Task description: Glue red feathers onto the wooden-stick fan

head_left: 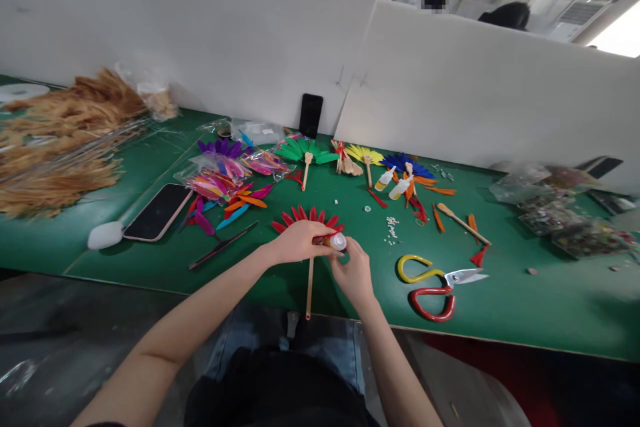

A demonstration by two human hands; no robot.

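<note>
Bottle [323, 239], one, sits above one red fan [311, 278]. Rightward from one pink-edged phone [159, 212], my left hand [299, 240] pinches that bottle; my right hand [354, 273] meets it, grip I cannot tell; then two squeeze bottles [385, 179], one pair of scissors [449, 277]. Green tabletop [505, 310], white partition [210, 40] behind.

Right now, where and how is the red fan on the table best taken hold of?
I'd grip the red fan by the lower part of its wooden handle, coming from the person's side. The slim, straight handle points that way, its end reaching the near edge of the green table; the petals spread on the far side, partly hidden by the left hand.
</note>
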